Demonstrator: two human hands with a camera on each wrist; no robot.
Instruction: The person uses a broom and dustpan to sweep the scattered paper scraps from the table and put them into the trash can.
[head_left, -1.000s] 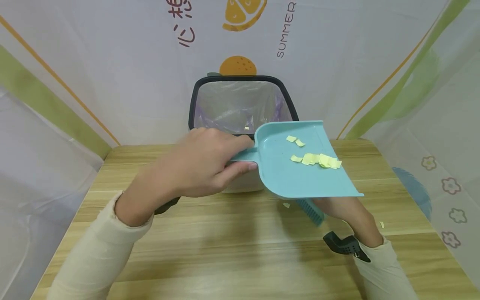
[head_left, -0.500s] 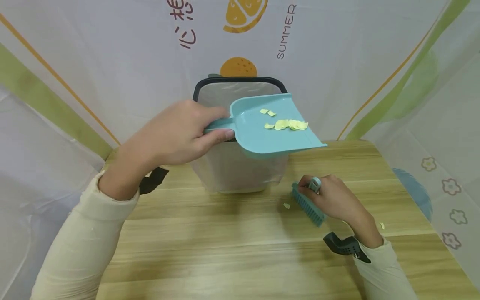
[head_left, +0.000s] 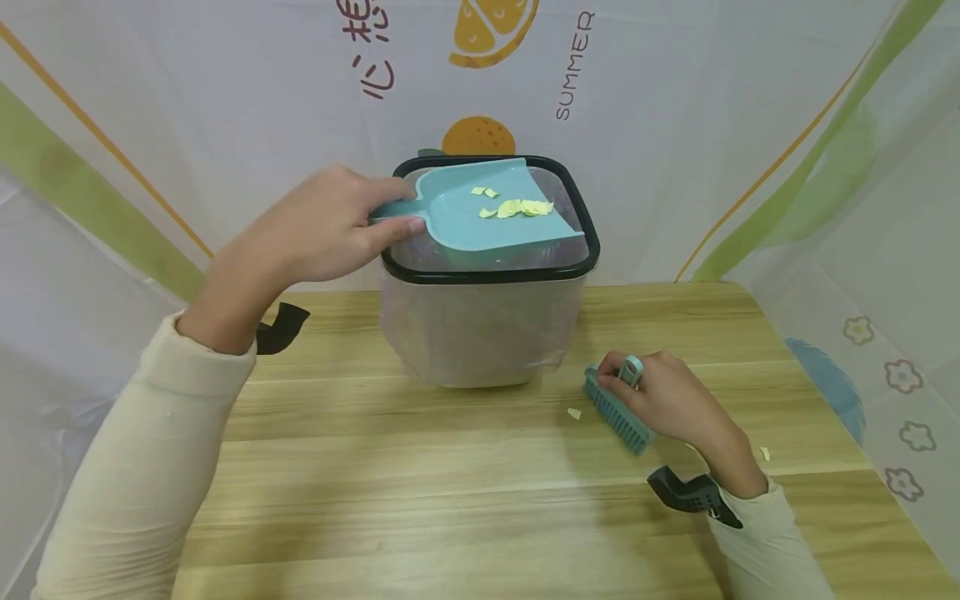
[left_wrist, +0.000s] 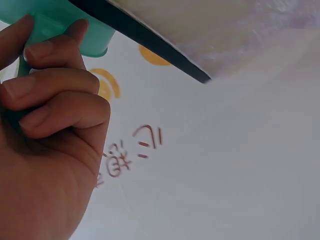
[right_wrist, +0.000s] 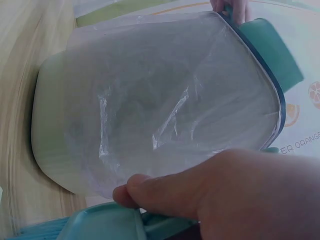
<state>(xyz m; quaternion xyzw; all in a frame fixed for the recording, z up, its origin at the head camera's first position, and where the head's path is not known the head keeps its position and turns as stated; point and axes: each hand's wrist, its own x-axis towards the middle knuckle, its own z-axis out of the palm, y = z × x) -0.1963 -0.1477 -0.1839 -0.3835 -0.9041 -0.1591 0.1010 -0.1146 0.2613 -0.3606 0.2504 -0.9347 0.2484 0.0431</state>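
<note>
Gripping dustpan (head_left: 461, 223) with left hand (head_left: 333, 221) over bin (head_left: 487, 277), before cloth (head_left: 675, 125) — clutching brush (head_left: 617, 417) with right hand (head_left: 671, 396), near scrap (head_left: 573, 413) on desk (head_left: 450, 492).

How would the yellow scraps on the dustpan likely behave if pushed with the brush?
The yellow scraps look thin and small, so they are probably light and somewhat floppy. Lying loose on a smooth-looking dustpan, they would likely slide easily, and the overlapping ones beside its open edge might drop off first.

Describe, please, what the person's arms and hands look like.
The left sleeve and right sleeve are plain cream and reach the wrists. An angular black piece shows at each wrist. The left hand and right hand wear no gloves.
</note>
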